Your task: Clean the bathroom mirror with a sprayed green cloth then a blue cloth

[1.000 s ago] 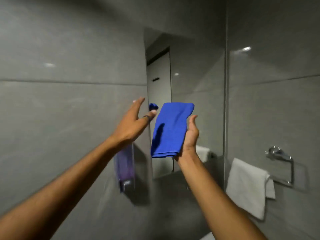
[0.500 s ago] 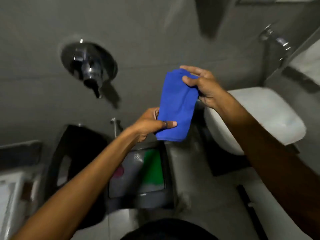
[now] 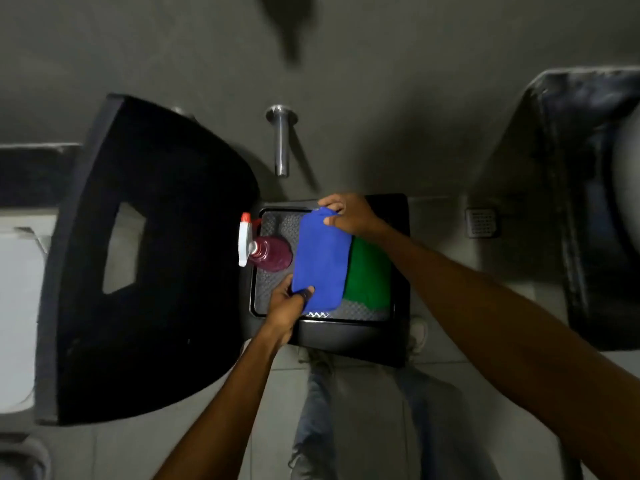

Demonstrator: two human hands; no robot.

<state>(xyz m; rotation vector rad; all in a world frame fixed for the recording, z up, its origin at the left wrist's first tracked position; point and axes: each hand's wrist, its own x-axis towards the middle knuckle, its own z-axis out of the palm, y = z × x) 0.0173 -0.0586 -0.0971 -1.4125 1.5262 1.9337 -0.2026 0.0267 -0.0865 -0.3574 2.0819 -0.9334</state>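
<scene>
Blue cloth (image 3: 320, 263) lowered onto tray (image 3: 398, 271); two hands grip it.

You dropped your gaze from the mirror to the tray (image 3: 398, 327) and lowered the blue cloth (image 3: 320, 261) over it, your left hand (image 3: 285, 306) taking its near end and your right hand (image 3: 349, 214) its far end.

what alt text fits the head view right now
Seen from above, both hands hold a folded blue cloth over a black tray, left hand near, right hand far. A green cloth and spray bottle lie in it.
</scene>
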